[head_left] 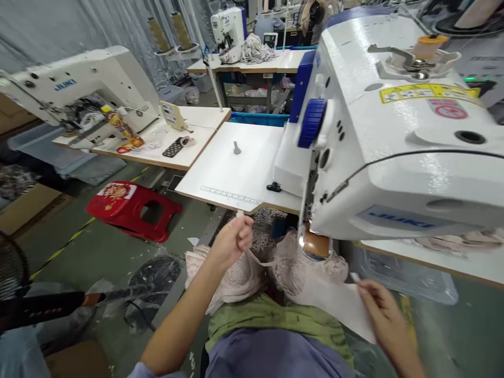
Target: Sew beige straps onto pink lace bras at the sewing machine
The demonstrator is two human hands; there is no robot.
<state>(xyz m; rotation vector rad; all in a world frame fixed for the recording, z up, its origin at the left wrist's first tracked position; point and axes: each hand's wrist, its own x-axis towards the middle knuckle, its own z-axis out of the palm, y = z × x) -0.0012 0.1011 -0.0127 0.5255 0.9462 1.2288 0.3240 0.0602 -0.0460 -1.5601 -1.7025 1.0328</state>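
A pale pink bra (289,265) with lace-like cups lies across my lap, under the head of the white sewing machine (378,173). My left hand (233,240) is closed on a thin strap of it. A small white tip pokes out above those fingers, and the strap runs down from the fist towards the cups. At the right, my right hand (380,304) pinches the end of the bra's wide pale band (338,299), where a small white tab shows. Both hands are below the machine's table edge, apart from the needle area. The cups partly overlap other pale fabric.
The white worktable (236,165) carries a grey peg-like piece (237,148) and a printed ruler. A second sewing machine (98,89) stands at left, with a bottle (123,126) beside it. A red stool (132,207) and a clear plastic bin (405,275) flank me.
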